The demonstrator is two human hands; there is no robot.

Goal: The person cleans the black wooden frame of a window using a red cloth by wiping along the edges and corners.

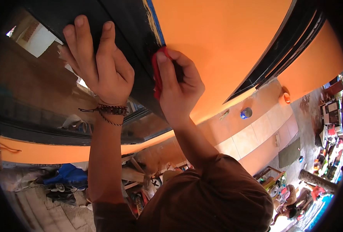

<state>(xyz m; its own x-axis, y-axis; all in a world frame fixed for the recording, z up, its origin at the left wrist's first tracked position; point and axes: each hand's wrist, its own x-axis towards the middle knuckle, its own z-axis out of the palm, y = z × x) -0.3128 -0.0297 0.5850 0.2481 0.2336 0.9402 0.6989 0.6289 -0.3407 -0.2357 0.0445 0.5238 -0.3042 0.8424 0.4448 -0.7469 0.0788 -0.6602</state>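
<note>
My right hand (181, 84) pinches a folded red cloth (157, 78) between thumb and fingers. The cloth touches the edge of a dark window frame (136, 34), where the frame meets an orange wall (218, 43). Just above the cloth, a blue strip and a worn yellowish strip (152, 23) run along that edge. My left hand (107, 66) is raised in front of the frame and the window glass (38, 87), fingers apart and holding nothing. Whether its fingertips touch the frame, I cannot tell. A braided bracelet (112, 110) circles the left wrist.
A blue can (246, 113) and an orange pot (284, 99) stand on the tiled ledge (247, 139). Another dark frame (264, 58) is on the right. Below lie a blue bag (68, 175) and wood scraps (132, 174). What looks like a person (289, 200) is amid clutter, lower right.
</note>
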